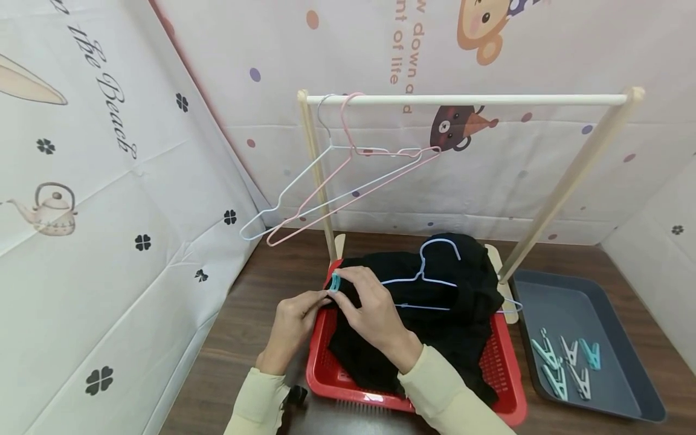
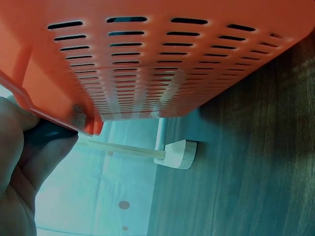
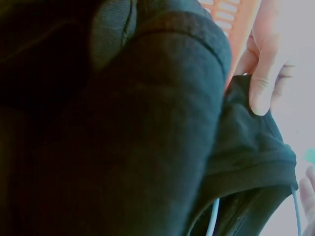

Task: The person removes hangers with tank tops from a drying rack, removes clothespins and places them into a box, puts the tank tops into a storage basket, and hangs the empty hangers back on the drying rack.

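Note:
A black garment (image 1: 375, 362) lies bunched in and over a red basket (image 1: 508, 380), with a light-blue hanger (image 1: 421, 277) in it, hook upward. My left hand (image 1: 290, 326) pinches the garment's edge at the basket's left side; the left wrist view shows black cloth (image 2: 51, 132) between finger and thumb. My right hand (image 1: 375, 311) holds a teal clothespin (image 1: 335, 281) at that same corner of cloth. Whether its jaws bite the cloth is too small to tell. In the right wrist view the garment's banded edge (image 3: 256, 172) lies across the hanger wire.
White and pink hangers (image 1: 312, 202) hang at the left of a rack's white rail (image 1: 462, 99). A grey tray (image 1: 625, 374) at right holds several clothespins (image 1: 560, 368). Rack posts (image 1: 571, 181) stand behind the basket. A dark object (image 1: 296, 396) lies by the left sleeve.

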A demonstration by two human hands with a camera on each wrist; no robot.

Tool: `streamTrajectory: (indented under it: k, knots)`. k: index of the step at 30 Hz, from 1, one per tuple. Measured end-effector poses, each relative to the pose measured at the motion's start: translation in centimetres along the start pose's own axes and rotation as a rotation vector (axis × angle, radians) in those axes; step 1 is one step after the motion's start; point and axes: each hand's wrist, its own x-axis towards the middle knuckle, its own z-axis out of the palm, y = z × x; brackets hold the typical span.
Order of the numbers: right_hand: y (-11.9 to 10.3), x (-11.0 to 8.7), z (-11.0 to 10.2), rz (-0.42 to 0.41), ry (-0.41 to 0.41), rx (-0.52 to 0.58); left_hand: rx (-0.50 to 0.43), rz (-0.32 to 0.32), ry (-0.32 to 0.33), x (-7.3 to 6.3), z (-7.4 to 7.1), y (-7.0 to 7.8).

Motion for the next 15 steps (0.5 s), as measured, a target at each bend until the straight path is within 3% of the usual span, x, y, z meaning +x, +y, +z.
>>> streamTrajectory:
  k: [8, 12, 15]
  knots:
    - [0.3, 0.4, -1.7, -0.004, 0.0, -0.01, -0.027, -0.006, -0.004, -0.1, 0.3, -0.1]
    - [-0.4, 1.3, -4.3, -0.019, 0.013, -0.026, -0.022, -0.016, -0.007, -0.2, 0.3, 0.0]
    - [-1.3, 2.3, -7.2, -0.069, 0.08, -0.044, -0.025, -0.04, -0.013, -0.1, 0.2, 0.1]
